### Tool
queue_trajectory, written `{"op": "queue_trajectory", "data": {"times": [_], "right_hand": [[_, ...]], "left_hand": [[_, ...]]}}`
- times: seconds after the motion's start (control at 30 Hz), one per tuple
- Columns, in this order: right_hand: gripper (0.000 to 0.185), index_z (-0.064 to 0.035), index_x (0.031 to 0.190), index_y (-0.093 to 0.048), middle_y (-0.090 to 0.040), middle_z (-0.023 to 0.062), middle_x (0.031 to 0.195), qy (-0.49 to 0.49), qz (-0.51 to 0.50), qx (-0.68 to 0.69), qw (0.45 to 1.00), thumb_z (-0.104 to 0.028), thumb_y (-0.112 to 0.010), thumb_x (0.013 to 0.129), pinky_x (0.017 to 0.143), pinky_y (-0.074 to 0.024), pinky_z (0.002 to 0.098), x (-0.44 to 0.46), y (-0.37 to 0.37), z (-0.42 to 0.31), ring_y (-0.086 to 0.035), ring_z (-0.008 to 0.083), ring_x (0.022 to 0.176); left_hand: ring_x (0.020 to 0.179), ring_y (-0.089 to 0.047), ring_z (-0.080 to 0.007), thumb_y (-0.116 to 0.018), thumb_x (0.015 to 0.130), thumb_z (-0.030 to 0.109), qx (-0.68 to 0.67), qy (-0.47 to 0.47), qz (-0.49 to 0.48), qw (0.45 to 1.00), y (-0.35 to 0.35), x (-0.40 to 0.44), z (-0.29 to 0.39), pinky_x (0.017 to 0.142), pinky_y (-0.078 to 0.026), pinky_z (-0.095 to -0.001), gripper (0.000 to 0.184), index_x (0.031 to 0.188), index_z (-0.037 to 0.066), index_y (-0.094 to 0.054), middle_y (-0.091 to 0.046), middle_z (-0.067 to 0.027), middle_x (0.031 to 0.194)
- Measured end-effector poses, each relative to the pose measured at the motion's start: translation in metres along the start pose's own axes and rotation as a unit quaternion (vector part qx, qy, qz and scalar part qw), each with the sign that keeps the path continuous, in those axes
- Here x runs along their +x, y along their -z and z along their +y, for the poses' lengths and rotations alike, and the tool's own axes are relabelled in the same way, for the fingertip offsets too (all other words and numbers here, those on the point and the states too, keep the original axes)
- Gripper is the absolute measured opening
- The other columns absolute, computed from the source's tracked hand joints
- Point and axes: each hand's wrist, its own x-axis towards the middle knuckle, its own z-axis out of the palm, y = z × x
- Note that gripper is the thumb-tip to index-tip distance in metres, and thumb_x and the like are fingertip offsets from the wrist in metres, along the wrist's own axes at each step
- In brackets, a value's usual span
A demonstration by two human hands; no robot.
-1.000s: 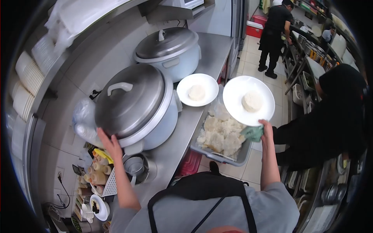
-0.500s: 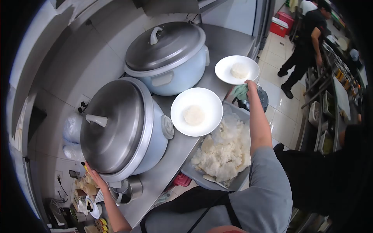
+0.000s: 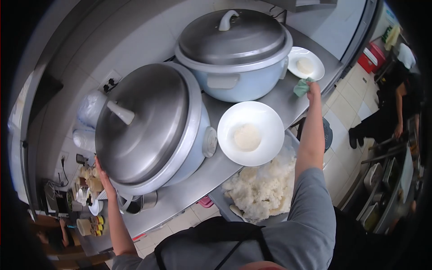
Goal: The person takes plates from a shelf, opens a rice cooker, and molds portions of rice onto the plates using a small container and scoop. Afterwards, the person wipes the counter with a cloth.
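My left hand rests with its fingers stretched along the rim of the near rice cooker; part of the fingers is hidden by the lid. A crumpled green cloth is pinched in my right hand, near the counter's outer edge. Just beyond that cloth, a white bowl with a round mound of rice stands on the counter beside the far rice cooker. Nearer to me sits a second white bowl, also with a rice mound. Both cookers have metal lids on.
Below the counter edge is a grey tub heaped with loose rice. A metal pot stands by the near cooker. Another person stands at right by a work table. Condiment containers are at lower left.
The far bowl has moved from beyond the counter edge onto the counter by the far cooker. My right hand, with the cloth, is now slightly apart from it. My view has shifted.
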Motion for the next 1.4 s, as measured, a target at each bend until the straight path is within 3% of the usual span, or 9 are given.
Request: {"op": "queue_trajectory", "data": {"times": [0.2, 0.37, 0.47, 0.5, 0.67, 0.83, 1.03, 1.33, 1.4], "right_hand": [[0.025, 0.0014, 0.105, -0.048, -0.054, 0.0131, 0.096, 0.086, -0.028, 0.165, 0.982, -0.008, -0.047, 0.082, 0.071, -0.0473, 0.0337, -0.076, -0.045, -0.064, -0.056, 0.0233, 0.087], [0.031, 0.0006, 0.107, -0.048, -0.055, 0.0138, 0.098, 0.040, -0.169, -0.092, 0.981, -0.017, -0.051, 0.082, 0.076, -0.0451, 0.0326, -0.261, -0.125, -0.086, -0.055, 0.0223, 0.091], [0.021, -0.0007, 0.096, -0.053, -0.057, 0.0071, 0.086, 0.180, -0.382, -0.471, 0.775, -0.012, -0.053, 0.078, 0.074, -0.0409, 0.0269, -0.366, -0.147, -0.052, -0.054, 0.0163, 0.081], [0.018, 0.0003, 0.092, -0.054, -0.056, 0.0064, 0.081, 0.048, -0.531, -0.378, 0.757, -0.008, -0.054, 0.076, 0.073, -0.0406, 0.0264, -0.406, -0.168, -0.050, -0.051, 0.0150, 0.076], [0.037, -0.0029, 0.112, -0.047, -0.051, 0.0162, 0.104, 0.235, -0.515, -0.354, 0.744, -0.012, -0.054, 0.077, 0.080, -0.0385, 0.0315, -0.530, -0.171, 0.087, -0.050, 0.0249, 0.092], [0.049, -0.0076, 0.123, -0.038, -0.032, 0.0159, 0.130, 0.418, -0.428, -0.554, 0.580, -0.011, -0.051, 0.076, 0.095, -0.0219, 0.0477, -0.622, -0.157, 0.188, -0.030, 0.0362, 0.118], [0.050, -0.0061, 0.117, -0.044, -0.039, 0.0144, 0.125, 0.468, -0.622, -0.427, 0.460, -0.004, -0.048, 0.067, 0.096, -0.0240, 0.0455, -0.772, -0.216, 0.239, -0.036, 0.0319, 0.115], [0.043, -0.0107, 0.104, -0.055, -0.053, 0.0137, 0.089, 0.254, -0.797, -0.206, 0.507, 0.004, -0.046, 0.064, 0.077, -0.0415, 0.0383, -0.977, -0.293, 0.301, -0.050, 0.0332, 0.088], [0.042, -0.0103, 0.106, -0.053, -0.052, 0.0140, 0.092, 0.265, -0.718, -0.203, 0.611, 0.002, -0.048, 0.067, 0.077, -0.0414, 0.0374, -0.981, -0.325, 0.268, -0.049, 0.0333, 0.091]], "left_hand": [[0.126, -0.018, -0.0246, -0.029, 0.085, 0.046, -0.040, 0.015, 0.033, 0.999, -0.007, -0.009, -0.012, 0.102, -0.013, -0.0346, 0.063, 0.131, 0.003, -0.021, -0.021, -0.0137, 0.136], [0.126, -0.018, -0.0276, -0.034, 0.087, 0.033, 0.084, 0.003, 0.068, 0.994, -0.005, -0.009, 0.006, 0.102, -0.014, -0.0350, 0.053, 0.130, 0.004, -0.024, -0.020, -0.0159, 0.136], [0.126, -0.018, -0.0294, -0.037, 0.088, 0.025, 0.126, -0.007, 0.086, 0.988, 0.004, -0.019, 0.023, 0.102, -0.015, -0.0353, 0.048, 0.130, 0.005, -0.026, -0.019, -0.0173, 0.135], [0.125, -0.019, -0.0303, -0.043, 0.085, 0.022, 0.121, -0.022, 0.086, 0.989, 0.013, -0.027, 0.033, 0.102, -0.016, -0.0362, 0.051, 0.130, 0.006, -0.025, -0.019, -0.0179, 0.135], [0.119, -0.031, -0.0337, -0.054, 0.079, 0.020, 0.019, -0.023, 0.047, 0.998, 0.080, -0.122, 0.049, 0.097, -0.026, -0.0372, 0.049, 0.122, 0.004, -0.037, -0.034, -0.0196, 0.127], [0.109, -0.043, -0.0301, -0.056, 0.078, 0.017, -0.011, 0.115, -0.001, 0.993, 0.157, -0.276, 0.020, 0.089, -0.036, -0.0348, 0.037, 0.112, 0.005, -0.048, -0.043, -0.0161, 0.119], [0.092, -0.056, -0.0219, -0.055, 0.080, 0.016, -0.074, 0.374, 0.115, 0.917, 0.226, -0.448, -0.028, 0.072, -0.046, -0.0308, 0.029, 0.106, 0.003, -0.052, -0.053, -0.0138, 0.105], [0.081, -0.059, -0.0287, -0.058, 0.076, 0.031, 0.069, 0.461, -0.040, 0.884, 0.230, -0.609, -0.158, 0.069, -0.047, -0.0335, 0.034, 0.088, 0.000, -0.061, -0.061, -0.0169, 0.083], [0.082, -0.059, -0.0288, -0.058, 0.076, 0.030, 0.041, 0.491, -0.074, 0.867, 0.226, -0.637, -0.177, 0.073, -0.045, -0.0344, 0.033, 0.090, 0.000, -0.061, -0.061, -0.0169, 0.084]]}}
